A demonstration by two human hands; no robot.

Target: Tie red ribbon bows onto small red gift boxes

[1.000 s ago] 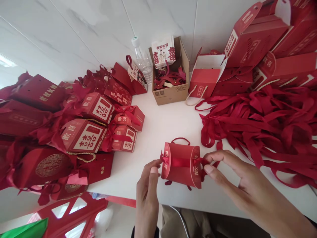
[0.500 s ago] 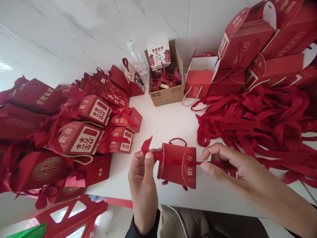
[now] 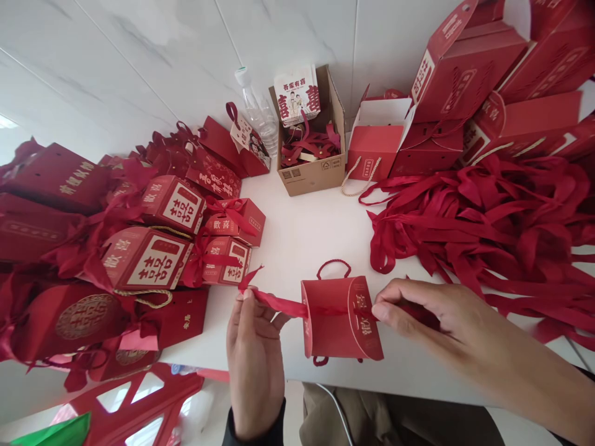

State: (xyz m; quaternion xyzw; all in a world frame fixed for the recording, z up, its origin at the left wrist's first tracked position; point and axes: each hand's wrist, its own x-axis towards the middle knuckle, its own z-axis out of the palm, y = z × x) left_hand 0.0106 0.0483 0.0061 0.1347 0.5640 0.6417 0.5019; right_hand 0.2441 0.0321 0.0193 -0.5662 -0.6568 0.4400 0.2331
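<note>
A small red gift box (image 3: 332,331) lies near the front edge of the white table, with a red cord loop at its far side. A red ribbon (image 3: 286,305) runs across the box's top and out of both ends. My left hand (image 3: 256,356), left of the box, pinches one end of that ribbon between thumb and fingers and holds it taut. At the right edge of the box my right hand (image 3: 418,316) pinches the ribbon's other part, with some ribbon under the curled fingers.
Finished red boxes with bows (image 3: 160,263) crowd the left. Loose red ribbons (image 3: 469,223) are heaped at the right, below larger red boxes (image 3: 469,74). A cardboard box (image 3: 313,176) and a plastic bottle (image 3: 258,108) stand near the wall.
My left hand has moved left and slightly down, drawing a longer stretch of ribbon out of the box. The box has turned slightly and shifted right.
</note>
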